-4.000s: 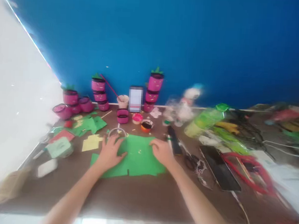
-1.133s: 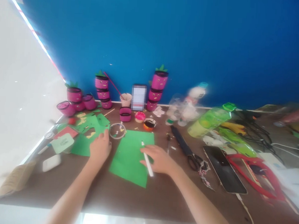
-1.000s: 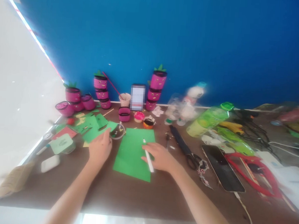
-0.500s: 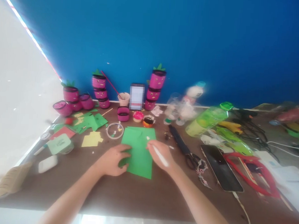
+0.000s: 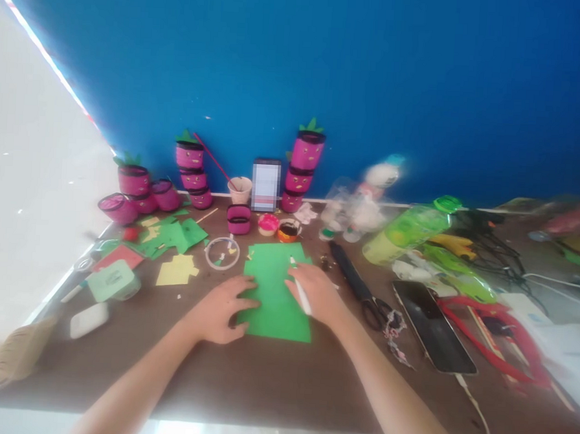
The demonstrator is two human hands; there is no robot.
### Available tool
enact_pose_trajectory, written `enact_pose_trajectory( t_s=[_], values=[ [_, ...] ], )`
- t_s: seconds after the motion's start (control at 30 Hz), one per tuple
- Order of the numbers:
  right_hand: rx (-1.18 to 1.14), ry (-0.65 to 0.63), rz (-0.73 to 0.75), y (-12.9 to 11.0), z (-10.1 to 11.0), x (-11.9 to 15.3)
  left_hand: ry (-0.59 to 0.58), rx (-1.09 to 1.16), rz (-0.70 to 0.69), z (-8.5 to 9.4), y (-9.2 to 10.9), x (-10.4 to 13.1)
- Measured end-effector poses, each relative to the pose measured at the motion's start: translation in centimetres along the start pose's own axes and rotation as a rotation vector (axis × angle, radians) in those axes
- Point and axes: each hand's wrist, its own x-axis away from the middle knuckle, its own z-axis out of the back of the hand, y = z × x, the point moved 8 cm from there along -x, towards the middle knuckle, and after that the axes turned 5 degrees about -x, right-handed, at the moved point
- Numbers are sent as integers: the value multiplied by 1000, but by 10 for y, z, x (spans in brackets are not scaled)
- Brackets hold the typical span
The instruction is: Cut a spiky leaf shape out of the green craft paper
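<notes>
A green sheet of paper (image 5: 273,300) lies flat on the brown table in front of me. My left hand (image 5: 227,309) rests at its left edge with the fingers apart and nothing held. At the sheet's upper right, my right hand (image 5: 315,293) is closed around a white pen (image 5: 302,299), whose tip end is near the paper. Whether the tip touches the paper is too blurred to tell. A clear round ring (image 5: 222,253) lies left of the sheet, beside yellow paper pieces (image 5: 176,270).
Pink stacked cups (image 5: 299,178) and an upright phone (image 5: 266,185) stand by the blue wall. Scissors (image 5: 357,282), a black phone (image 5: 434,328) and a green bottle (image 5: 410,230) lie to the right. Green scraps (image 5: 177,236) and a white case (image 5: 89,320) are on the left.
The green sheet has turned slightly, its lower edge swinging right. My right hand has moved up a little with the pen, which stands at a steeper angle. My left hand has barely moved.
</notes>
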Motion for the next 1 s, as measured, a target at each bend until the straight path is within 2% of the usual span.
enact_pose_trajectory(
  t_s=[0.2,0.27,0.33,0.4,0.5,0.6,0.77,0.93,1.0],
  values=[
    [-96,4,118,-17,-9,-1,-13,-57,-10,-7,6,-2],
    [-167,28,111,-19,-7,-2,-27,-80,-6,-8,7,-3],
    [-276,104,22,-15,-1,-2,-30,-98,3,-8,9,-4],
    [-454,158,-145,-7,2,-1,-28,-110,19,-8,11,-5],
    [-810,76,-438,-1,-14,3,-30,-102,28,-8,13,-5],
    [-1025,35,-543,-7,-23,4,-34,-66,20,-7,11,-4],
    [-962,-5,-622,-6,-27,2,-43,3,-10,-8,4,-3],
    [-976,-90,-572,-5,-31,-3,-48,38,-48,-10,0,-5],
    [-907,-82,-559,-2,-29,-4,-49,52,-58,-10,-2,-6]
  ],
)
